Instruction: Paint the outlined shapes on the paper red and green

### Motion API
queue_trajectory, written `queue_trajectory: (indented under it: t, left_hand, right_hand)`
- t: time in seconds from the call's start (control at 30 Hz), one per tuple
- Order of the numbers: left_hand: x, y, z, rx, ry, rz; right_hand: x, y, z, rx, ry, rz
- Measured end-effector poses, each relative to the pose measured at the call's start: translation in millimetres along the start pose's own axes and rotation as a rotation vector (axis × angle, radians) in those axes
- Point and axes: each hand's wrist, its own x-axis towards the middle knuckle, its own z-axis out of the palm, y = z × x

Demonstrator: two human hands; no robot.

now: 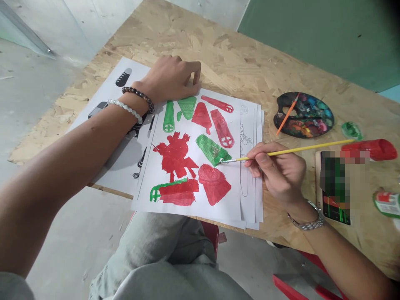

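Observation:
My right hand point(278, 171) pinches a yellow paintbrush point(290, 151). The brush tip touches a green-painted shape on a white paper sheet point(145, 189). Around that patch, the sheet carries other shapes painted red and green. At its top edge rests my left hand point(175, 77), the fingers curled under in a loose fist and the thumb low against the paper; nothing shows in it. More printed sheets point(261, 125) lie beneath on the right. Another sheet with black-and-white shoe pictures point(106, 171) is partly under my left forearm.
On the wooden board table point(218, 50), a dark paint palette point(304, 114) has an orange-handled brush point(286, 118) across it. Nearby are a green-smeared lid point(352, 131), a red paint container point(383, 150), a phone point(336, 187) and a green-red jar point(387, 203). My knees are below the front edge.

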Motion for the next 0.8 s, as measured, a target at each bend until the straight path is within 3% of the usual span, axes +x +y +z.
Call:
queue_trajectory:
  t: [0.3,0.6,0.8]
  left_hand:
    - [0.1,0.6,0.4,0.016,0.017,0.014]
    - [-0.3,2.5,-2.2,-0.063,-0.021,-0.034]
    - [-0.5,4.2,-2.8,-0.023,-0.015,-0.032]
  right_hand:
    - [1.6,-1.7,4.4,-0.007,0.144,0.008]
    - [1.7,-1.5,3.1,0.035,0.078,0.019]
    - [2.4,-2.2,4.5,0.010,0.154,0.032]
